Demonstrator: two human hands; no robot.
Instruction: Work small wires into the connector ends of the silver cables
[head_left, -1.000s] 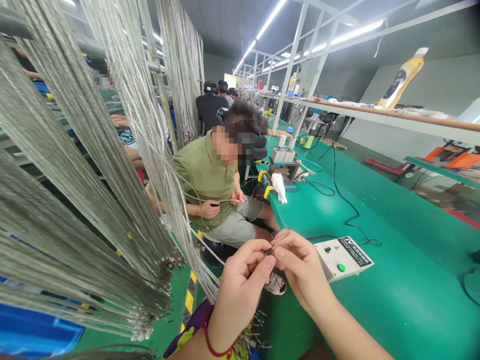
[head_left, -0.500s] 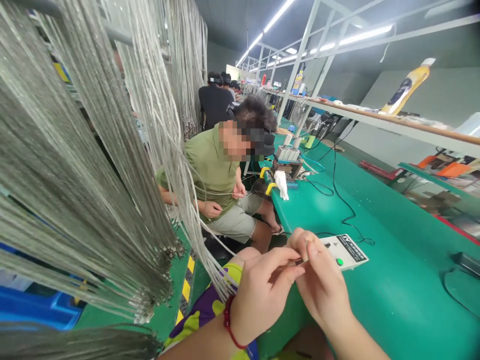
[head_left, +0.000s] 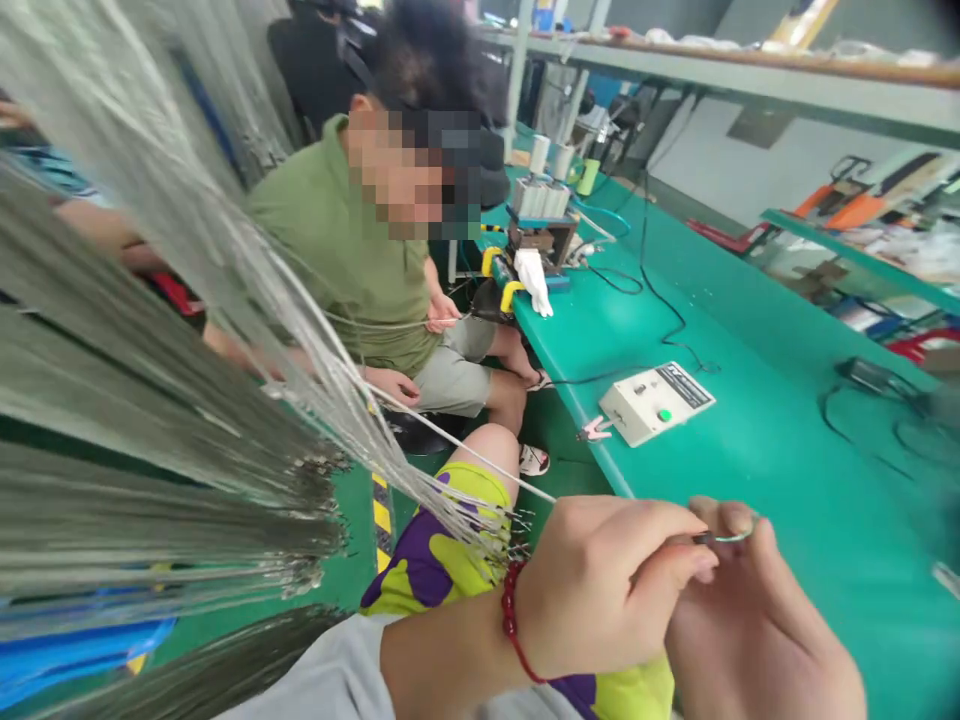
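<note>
My left hand (head_left: 611, 575), with a red bracelet on its wrist, is closed in a pinch on a pale grey cable (head_left: 510, 478). Past its fingertips shows the cable's dark end, from which a thin greenish-white wire (head_left: 731, 540) sticks out. Finger and thumb of my right hand (head_left: 765, 610) close on the tip of that wire, the palm turned partly towards me. A loose bundle of similar cables (head_left: 442, 505) with frayed dark ends lies across a lap in yellow and purple cloth, left of my hands.
Thick bunches of cables (head_left: 172, 480) hang at left. A white control box (head_left: 656, 405) with a green button and a pink clip (head_left: 596, 430) are on the green bench (head_left: 757, 440). Beyond sits a co-worker in a green shirt (head_left: 322, 240), beside a clamped press (head_left: 541, 220).
The view has tilted down and shifted. Both hands are lower and farther right in it, and the thin wire now shows between them. The control box, partly covered before, is in plain sight.
</note>
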